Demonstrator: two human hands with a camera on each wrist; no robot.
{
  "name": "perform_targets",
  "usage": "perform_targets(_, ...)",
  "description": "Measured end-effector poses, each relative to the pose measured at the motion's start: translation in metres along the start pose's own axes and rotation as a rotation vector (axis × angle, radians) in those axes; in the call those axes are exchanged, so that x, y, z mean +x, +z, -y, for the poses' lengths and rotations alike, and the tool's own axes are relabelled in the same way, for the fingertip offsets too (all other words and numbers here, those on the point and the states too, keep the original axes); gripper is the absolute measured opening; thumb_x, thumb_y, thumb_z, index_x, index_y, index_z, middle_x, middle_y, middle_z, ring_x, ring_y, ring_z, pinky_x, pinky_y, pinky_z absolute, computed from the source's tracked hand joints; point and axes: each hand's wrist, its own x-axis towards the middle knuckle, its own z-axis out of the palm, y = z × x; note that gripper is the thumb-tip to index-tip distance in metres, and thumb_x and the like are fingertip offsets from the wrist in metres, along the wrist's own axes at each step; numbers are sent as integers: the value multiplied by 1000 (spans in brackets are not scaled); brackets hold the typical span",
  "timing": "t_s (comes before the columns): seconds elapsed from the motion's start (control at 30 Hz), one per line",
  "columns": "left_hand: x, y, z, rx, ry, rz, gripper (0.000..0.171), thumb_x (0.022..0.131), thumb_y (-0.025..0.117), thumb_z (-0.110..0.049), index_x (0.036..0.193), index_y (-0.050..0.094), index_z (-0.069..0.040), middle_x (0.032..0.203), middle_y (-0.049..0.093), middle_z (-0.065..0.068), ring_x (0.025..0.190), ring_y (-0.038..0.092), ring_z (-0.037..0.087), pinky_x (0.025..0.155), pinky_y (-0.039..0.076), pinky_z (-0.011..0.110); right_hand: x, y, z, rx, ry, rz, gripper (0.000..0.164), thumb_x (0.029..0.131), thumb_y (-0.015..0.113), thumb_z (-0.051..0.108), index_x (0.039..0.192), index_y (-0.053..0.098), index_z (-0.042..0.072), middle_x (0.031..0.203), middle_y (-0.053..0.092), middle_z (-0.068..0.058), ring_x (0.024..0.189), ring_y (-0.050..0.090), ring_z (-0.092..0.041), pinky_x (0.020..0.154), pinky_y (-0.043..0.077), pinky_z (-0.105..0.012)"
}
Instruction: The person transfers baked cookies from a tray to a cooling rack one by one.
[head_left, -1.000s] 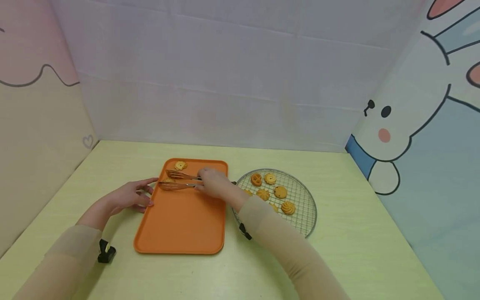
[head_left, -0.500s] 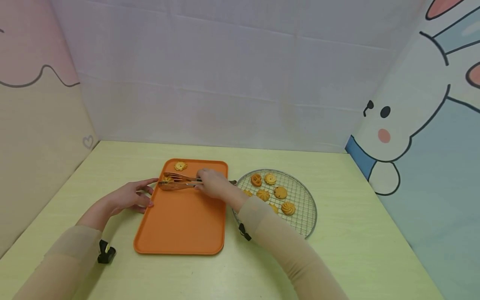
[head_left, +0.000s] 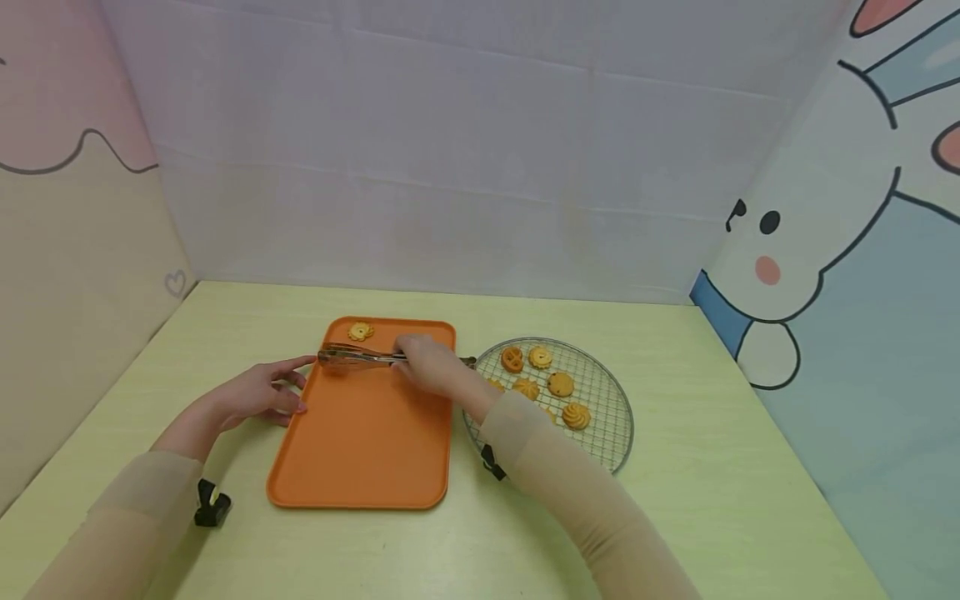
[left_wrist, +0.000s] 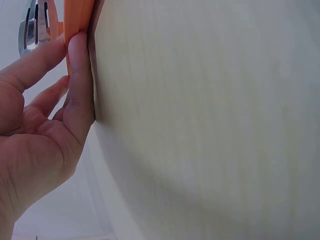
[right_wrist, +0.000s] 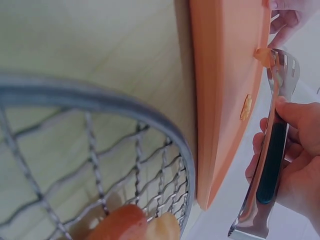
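Observation:
My right hand (head_left: 426, 362) grips metal serving tongs (right_wrist: 274, 160) with a dark handle inlay. In the head view their slotted ends lie together over the far left of an orange tray (head_left: 360, 467). A cookie (right_wrist: 262, 57) shows at the tong tips in the right wrist view; in the head view the ends hide it. Near the tray's far edge lies another cookie (head_left: 361, 331), round with a pale middle. My left hand (head_left: 258, 392) holds the tray's left rim, fingertips against the edge in the left wrist view.
A round wire cooling rack (head_left: 615, 417) stands right of the tray with several cookies on it, among them a pretzel-shaped one (head_left: 512, 359) and a swirled one (head_left: 577, 416). My right forearm (head_left: 555, 467) crosses over the rack's left side. Fabric walls enclose the pale table (head_left: 720, 467).
The tongs' two ends, spread apart a second ago, have come together around the cookie's spot. The cookie seen between them has gone out of sight in the head view. My left hand stays put.

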Motion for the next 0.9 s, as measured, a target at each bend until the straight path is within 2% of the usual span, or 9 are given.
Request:
perform_targets(0.17,1,-1,2,2,-11,-5,90,82,71,-7,152,14,-9,117,37,16,83,58,16,71,57,36,-2,-2,-2,2,-14,-3,20,96,54,24,109,62,10,99,64,-1,79,57,-10,64,46,-22)
perform_targets(0.4,2,-2,2,4,-19,-12,91,81,72,-8,152,15,-9,117,37,17,83,58,18,71,57,37,-4,-5,-9,22,-2,-11,19,96,55,24,108,62,10,98,63,-1,80,56,-10,66,47,-23)
perform_targets(0.6,2,-2,2,7,-24,-17,90,81,72,-8,151,16,-9,117,37,17,83,57,18,71,57,36,-8,-9,-14,39,-13,-28,15,95,56,25,103,62,13,93,61,2,74,54,-10,61,44,-23)
perform_targets(0.9,1,-1,2,12,-19,-20,90,82,72,-9,151,16,-9,117,38,17,83,57,18,71,57,36,-16,-20,-23,22,-35,-58,19,95,56,27,106,63,13,95,63,2,77,56,-10,65,47,-25)
